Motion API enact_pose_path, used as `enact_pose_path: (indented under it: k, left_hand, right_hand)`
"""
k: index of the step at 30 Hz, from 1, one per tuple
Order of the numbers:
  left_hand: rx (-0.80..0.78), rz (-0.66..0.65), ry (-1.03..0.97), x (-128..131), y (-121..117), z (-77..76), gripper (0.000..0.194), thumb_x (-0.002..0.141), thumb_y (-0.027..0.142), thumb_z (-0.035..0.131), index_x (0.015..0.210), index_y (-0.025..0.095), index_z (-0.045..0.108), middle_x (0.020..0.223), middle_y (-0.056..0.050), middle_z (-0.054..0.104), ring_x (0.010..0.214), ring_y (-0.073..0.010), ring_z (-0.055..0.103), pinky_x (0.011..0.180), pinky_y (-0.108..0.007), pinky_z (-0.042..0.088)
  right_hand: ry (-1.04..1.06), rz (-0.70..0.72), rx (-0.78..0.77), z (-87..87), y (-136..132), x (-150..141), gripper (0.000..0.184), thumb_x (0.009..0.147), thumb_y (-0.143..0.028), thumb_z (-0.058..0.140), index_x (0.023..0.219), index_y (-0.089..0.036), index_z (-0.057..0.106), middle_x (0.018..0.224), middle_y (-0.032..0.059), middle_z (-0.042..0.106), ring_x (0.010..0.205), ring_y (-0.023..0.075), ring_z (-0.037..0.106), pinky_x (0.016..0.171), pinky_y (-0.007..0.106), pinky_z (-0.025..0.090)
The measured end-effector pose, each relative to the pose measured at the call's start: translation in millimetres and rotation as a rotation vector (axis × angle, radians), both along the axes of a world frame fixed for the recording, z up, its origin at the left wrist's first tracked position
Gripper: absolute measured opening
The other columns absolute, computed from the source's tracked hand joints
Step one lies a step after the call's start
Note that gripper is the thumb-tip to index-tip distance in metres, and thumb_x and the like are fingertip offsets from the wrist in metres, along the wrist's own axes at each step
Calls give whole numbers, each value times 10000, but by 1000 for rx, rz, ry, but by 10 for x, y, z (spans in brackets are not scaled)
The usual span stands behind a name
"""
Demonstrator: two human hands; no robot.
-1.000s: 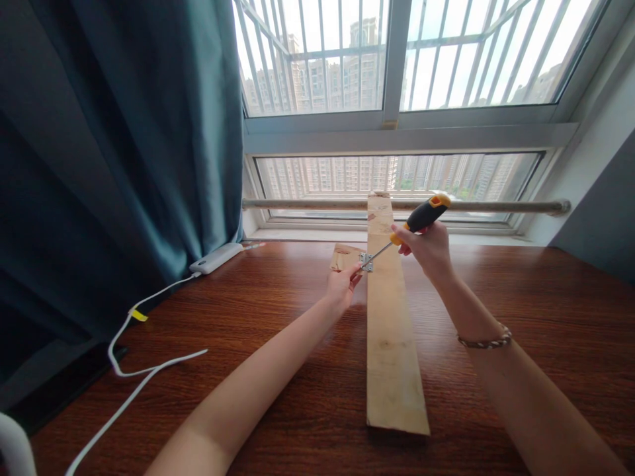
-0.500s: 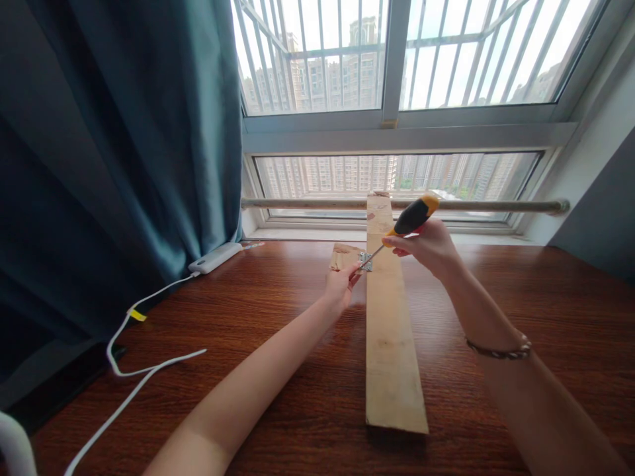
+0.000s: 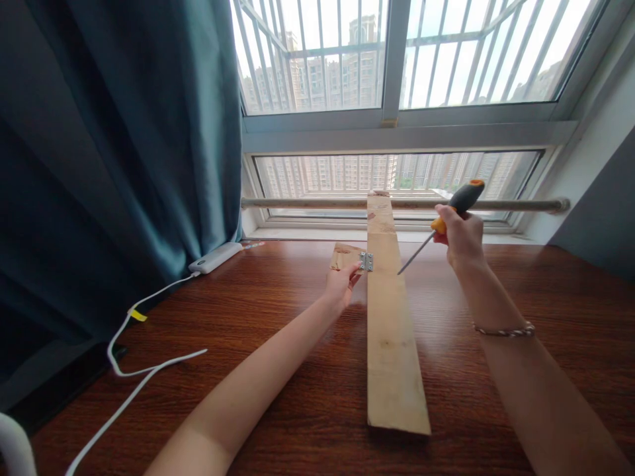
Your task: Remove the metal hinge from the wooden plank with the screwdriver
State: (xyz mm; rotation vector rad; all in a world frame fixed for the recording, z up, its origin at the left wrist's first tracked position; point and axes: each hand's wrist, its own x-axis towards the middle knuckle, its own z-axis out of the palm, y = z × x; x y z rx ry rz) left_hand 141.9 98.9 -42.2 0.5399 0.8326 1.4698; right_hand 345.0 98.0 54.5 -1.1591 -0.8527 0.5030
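Observation:
A long pale wooden board [image 3: 394, 344] lies lengthwise on the table, its far end reaching the window rail. Against its left edge sits a short wooden piece [image 3: 342, 256], bridged to the board by a small metal hinge [image 3: 366, 262] with screws showing in it. My left hand [image 3: 341, 285] pinches the short piece near the hinge, fingertips partly hidden. In my right hand [image 3: 461, 237] is a screwdriver [image 3: 465, 197] with a black and yellow handle. Its shaft points down left, and the tip appears over the board's right edge, apart from the hinge.
The dark reddish wooden table [image 3: 278, 396] spreads beneath everything. A white power strip [image 3: 215, 258] with a white cable [image 3: 115, 337] lies at the left by a blue curtain [image 3: 198, 132]. Behind the table, a metal rail [image 3: 307, 204] crosses the barred window.
My right hand has drawn the screwdriver away from the hinge, to the right and slightly up. The hinge is now uncovered. My left hand stays on the short wooden piece.

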Motion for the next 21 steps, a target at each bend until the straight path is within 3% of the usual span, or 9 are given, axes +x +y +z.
enact_pose_path:
  k: [2,4,7,9,11,14,17,21]
  left_hand:
    - [-6,0,1,-2,-3,1,264,638,-36,658,832,142,643,682,-2,693,551,-77,618,513,-155,459]
    - [-5,-4,4,-6,-5,-1,251,638,-34,659,820,138,639,701,-10,696,552,-78,617,513,-158,461]
    - [6,-24,8,-15,-2,-12,236,642,-26,658,811,137,630,735,-23,702,575,-86,626,521,-163,469]
    - [3,-28,9,-18,4,-20,228,645,-24,656,807,135,623,747,-28,702,583,-90,629,525,-168,473]
    - [-5,-24,7,-18,8,-23,224,646,-25,657,800,132,618,747,-31,702,580,-91,629,519,-167,469]
    - [-2,-23,1,-14,8,-18,241,639,-21,675,807,141,617,727,-17,699,570,-85,626,516,-160,464]
    - [4,-31,-7,-8,4,-16,256,642,-16,687,828,150,625,698,-1,693,559,-78,623,520,-155,468]
    - [-2,-30,-30,0,11,-39,269,642,-27,689,842,144,634,738,-15,704,590,-84,640,519,-151,471]
  right_hand:
    - [-163,37,-178,-46,51,147,210,659,-339,654,644,-145,574,445,-20,527,316,88,438,287,210,376]
    - [-453,92,-417,-158,130,245,211,665,-325,643,601,-132,586,412,11,526,330,113,466,314,229,382]
    - [-942,135,-735,-425,286,280,231,667,-331,632,611,-108,630,519,103,619,537,200,619,450,256,456]
    - [-1132,154,-856,-629,382,254,247,652,-348,643,685,-104,661,679,144,678,724,248,660,537,263,479]
    - [-1181,195,-920,-811,450,220,269,633,-353,654,733,-104,673,766,156,692,791,267,660,559,270,482]
    - [-1164,260,-964,-993,484,184,284,622,-343,659,753,-91,672,769,159,689,710,255,661,505,272,470]
    - [-1144,311,-992,-1063,467,166,297,625,-357,671,746,-86,666,729,146,681,627,226,649,463,258,454]
    - [-1113,366,-1016,-1074,435,155,280,637,-377,684,645,-99,647,528,88,613,536,198,621,442,241,445]
